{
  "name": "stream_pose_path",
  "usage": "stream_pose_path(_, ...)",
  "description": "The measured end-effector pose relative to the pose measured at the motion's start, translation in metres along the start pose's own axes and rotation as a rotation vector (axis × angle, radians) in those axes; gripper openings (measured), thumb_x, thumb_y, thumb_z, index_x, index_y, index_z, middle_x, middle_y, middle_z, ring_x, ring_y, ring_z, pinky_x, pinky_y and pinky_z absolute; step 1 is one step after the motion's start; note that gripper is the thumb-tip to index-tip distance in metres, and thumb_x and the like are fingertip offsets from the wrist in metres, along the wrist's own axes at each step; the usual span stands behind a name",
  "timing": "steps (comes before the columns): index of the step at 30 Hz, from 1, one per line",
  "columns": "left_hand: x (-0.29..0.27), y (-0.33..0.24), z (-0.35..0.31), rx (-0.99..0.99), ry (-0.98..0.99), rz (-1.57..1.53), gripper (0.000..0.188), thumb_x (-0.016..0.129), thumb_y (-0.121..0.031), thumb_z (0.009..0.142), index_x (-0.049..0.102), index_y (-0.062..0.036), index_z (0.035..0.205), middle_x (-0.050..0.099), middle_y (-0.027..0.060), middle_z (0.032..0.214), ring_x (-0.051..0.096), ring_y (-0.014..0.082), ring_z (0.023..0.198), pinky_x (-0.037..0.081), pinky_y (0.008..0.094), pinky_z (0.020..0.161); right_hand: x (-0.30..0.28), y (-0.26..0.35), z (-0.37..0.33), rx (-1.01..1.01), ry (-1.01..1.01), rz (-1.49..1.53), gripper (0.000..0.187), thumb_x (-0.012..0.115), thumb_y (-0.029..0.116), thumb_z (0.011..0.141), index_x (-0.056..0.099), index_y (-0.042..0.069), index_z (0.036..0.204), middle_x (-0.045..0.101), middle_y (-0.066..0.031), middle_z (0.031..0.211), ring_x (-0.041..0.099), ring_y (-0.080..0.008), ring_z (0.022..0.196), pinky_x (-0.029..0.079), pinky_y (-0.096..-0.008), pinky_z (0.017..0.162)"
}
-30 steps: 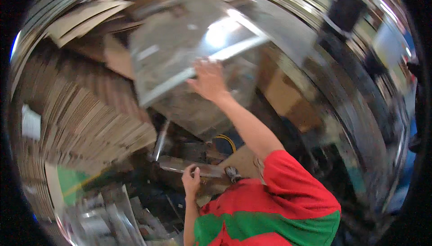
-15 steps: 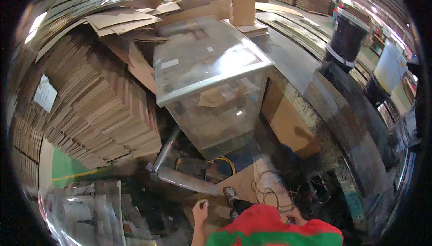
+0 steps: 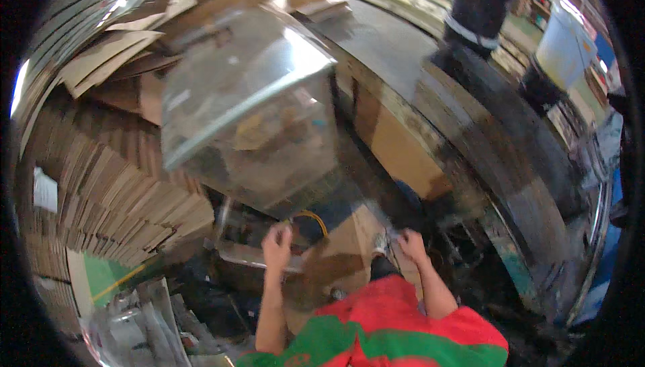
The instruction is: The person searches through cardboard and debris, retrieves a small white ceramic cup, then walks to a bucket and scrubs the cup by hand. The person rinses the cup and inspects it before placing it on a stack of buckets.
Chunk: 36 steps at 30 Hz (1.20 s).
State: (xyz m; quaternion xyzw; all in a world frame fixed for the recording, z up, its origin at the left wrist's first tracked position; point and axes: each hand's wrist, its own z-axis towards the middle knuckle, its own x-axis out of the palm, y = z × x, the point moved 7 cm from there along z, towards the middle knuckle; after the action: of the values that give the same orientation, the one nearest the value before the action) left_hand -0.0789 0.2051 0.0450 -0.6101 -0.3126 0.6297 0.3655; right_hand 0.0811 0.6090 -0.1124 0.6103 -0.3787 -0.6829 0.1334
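Observation:
My left hand [image 3: 277, 246] is raised in front of me with its fingers curled closed; whatever they may hold is too small to make out. It is nearest to a pale metal frame [image 3: 252, 259] low on the floor and a yellow cable [image 3: 314, 218]. My right hand [image 3: 412, 246] is also closed, at about the same height above a brown cardboard sheet [image 3: 346, 239]. Something small and greyish shows at its fingertips, blurred. Beyond both hands stands a box-like cabinet [image 3: 282, 159] with clear walls and a metal-edged top.
Stacked cardboard sheets [image 3: 127, 199] rise at the left. A long dark worktable [image 3: 463, 118] runs along the right, with a black bucket [image 3: 480, 8] and a whitish bucket [image 3: 568, 48]. Plastic-wrapped sheets [image 3: 141, 330] lie at the lower left.
My right hand has come up into view from beside my body. My left hand has risen. The view has shifted, so the cabinet now appears farther left.

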Motion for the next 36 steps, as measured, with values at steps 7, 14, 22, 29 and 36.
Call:
stream_pose_path(7,0.042,-0.223,0.172,0.404,0.045,0.038,0.024,0.063,-0.014,0.091,0.063,-0.0034,0.113,0.066,0.0084,0.107,0.063,0.0168,0.091,0.048,0.0305,0.085,-0.202,0.029,0.190,-0.110,-0.498,-0.230,0.035,0.064,0.016,0.084,0.060,0.001,0.115,0.061,-0.0184,0.116,0.053,-0.0374,0.113,0.043,-0.0462,0.095)
stream_pose_path(14,0.112,-0.329,0.320,0.795,0.095,0.478,0.034,0.067,-0.021,0.088,0.060,-0.0027,0.116,0.056,0.0168,0.129,0.053,0.0359,0.118,0.042,0.0428,0.100,-0.338,0.061,0.374,-0.028,-0.466,-0.658,0.042,0.067,0.030,0.084,0.056,0.003,0.115,0.061,-0.0168,0.119,0.055,-0.0350,0.114,0.045,-0.0472,0.094)
stream_pose_path(22,0.128,-0.273,0.449,0.571,0.097,0.668,0.054,0.054,-0.035,0.094,0.047,-0.0006,0.134,0.041,0.0215,0.144,0.034,0.0385,0.137,0.026,0.0461,0.113,-0.327,0.006,0.411,0.297,-0.179,-0.642,0.031,0.066,0.028,0.084,0.055,0.001,0.094,0.066,-0.0262,0.086,0.064,-0.0452,0.085,0.051,-0.0540,0.073)
stream_pose_path(29,0.123,-0.274,0.453,0.509,0.059,0.730,0.067,0.052,-0.044,0.093,0.035,-0.0019,0.143,0.030,0.0196,0.151,0.022,0.0368,0.143,0.012,0.0529,0.116,-0.331,0.003,0.432,0.292,-0.022,-0.540,0.034,0.076,0.022,0.075,0.055,-0.003,0.083,0.062,-0.0294,0.078,0.061,-0.0469,0.082,0.047,-0.0520,0.068)
stream_pose_path(36,0.118,-0.252,0.459,0.360,0.027,0.816,0.079,0.048,-0.058,0.092,0.028,-0.0058,0.148,0.028,0.0185,0.153,0.021,0.0359,0.144,0.005,0.0569,0.115,-0.329,-0.028,0.435,0.363,0.086,-0.405,0.029,0.079,0.018,0.066,0.064,-0.001,0.083,0.062,-0.0257,0.074,0.062,-0.0440,0.075,0.049,-0.0470,0.069)
